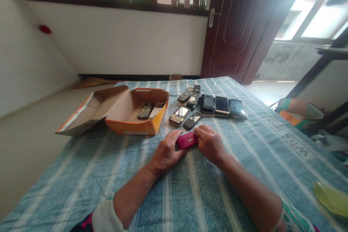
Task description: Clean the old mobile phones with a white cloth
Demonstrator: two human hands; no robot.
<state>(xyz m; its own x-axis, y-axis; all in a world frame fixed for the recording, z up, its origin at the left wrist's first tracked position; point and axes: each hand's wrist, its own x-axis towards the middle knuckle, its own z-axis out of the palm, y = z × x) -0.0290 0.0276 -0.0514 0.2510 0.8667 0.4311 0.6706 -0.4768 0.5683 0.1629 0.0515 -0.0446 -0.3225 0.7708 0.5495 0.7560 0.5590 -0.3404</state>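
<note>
A pink mobile phone [188, 140] lies on its long side or flat, back toward me, just above the tablecloth. My left hand [166, 151] grips its left end, thumb along the near edge and fingers at the far edge. At the right end, my right hand [210, 143] is closed, its fingertips pressed on the phone with a bit of white cloth or tissue between them, mostly hidden. Just beyond the hands lie a small black keypad phone [193, 121] and a phone with a gold keypad [179, 115].
An orange cardboard box [133, 127] stands at the left with its lid [81, 116] folded open; two phones [146, 110] are inside. Behind the hands are more keypad phones [193, 98] and stacked touchscreen phones [222, 104]. A striped blue cloth [239, 174] covers the table.
</note>
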